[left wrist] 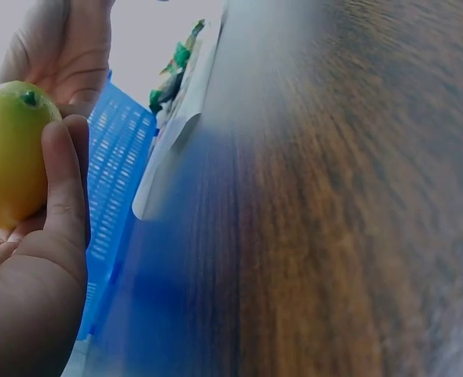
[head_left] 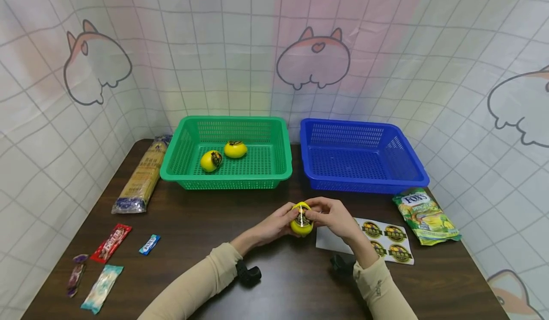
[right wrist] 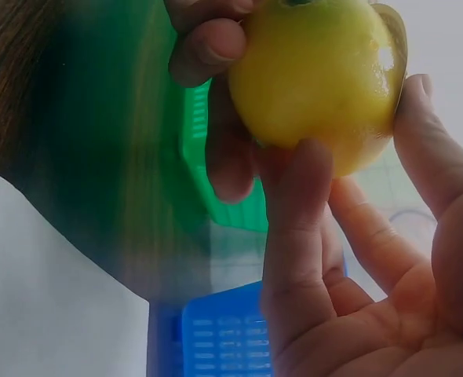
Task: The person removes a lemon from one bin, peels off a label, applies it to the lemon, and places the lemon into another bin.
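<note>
Between both hands, just above the table, is a yellow lemon with a dark round sticker on its upper side. My left hand grips it from the left, fingers curled round its side. From the right, my right hand holds the same fruit. In the right wrist view, the right thumb presses at the sticker's edge, which stands out slightly from the lemon. Beneath the right forearm lies a white sheet of round stickers, partly covered by that hand and arm.
A green basket at the back holds two stickered lemons; right of it stands a blue basket. Noodles in a long pack lie at left, a Fox's candy bag at right. Small wrapped snacks lie front left.
</note>
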The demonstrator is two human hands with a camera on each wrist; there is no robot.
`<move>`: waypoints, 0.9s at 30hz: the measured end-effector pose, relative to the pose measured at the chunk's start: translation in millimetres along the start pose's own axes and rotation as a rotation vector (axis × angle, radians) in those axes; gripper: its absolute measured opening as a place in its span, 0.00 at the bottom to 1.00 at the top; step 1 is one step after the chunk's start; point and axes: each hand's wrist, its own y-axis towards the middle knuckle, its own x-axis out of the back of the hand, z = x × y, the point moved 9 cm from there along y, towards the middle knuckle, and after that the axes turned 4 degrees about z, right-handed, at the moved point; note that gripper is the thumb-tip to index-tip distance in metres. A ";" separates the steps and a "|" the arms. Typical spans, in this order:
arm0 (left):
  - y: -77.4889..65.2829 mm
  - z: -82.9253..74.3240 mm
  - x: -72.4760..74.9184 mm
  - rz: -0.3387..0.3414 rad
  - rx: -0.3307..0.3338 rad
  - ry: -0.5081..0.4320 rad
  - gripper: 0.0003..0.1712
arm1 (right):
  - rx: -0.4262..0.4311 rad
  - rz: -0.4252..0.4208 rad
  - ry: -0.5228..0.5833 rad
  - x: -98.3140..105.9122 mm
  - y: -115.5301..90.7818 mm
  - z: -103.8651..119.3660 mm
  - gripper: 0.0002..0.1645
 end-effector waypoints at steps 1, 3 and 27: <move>-0.3 0.3 -0.3 0.003 0.002 -0.003 0.29 | -0.004 0.001 0.002 -0.1 0.1 -0.5 0.26; -0.7 0.7 -1.0 0.004 0.005 -0.008 0.29 | -0.009 0.001 0.004 0.1 0.1 -1.5 0.26; -2.5 -3.1 -2.0 0.010 0.046 -0.029 0.34 | 0.009 0.008 0.007 2.1 0.9 -3.0 0.25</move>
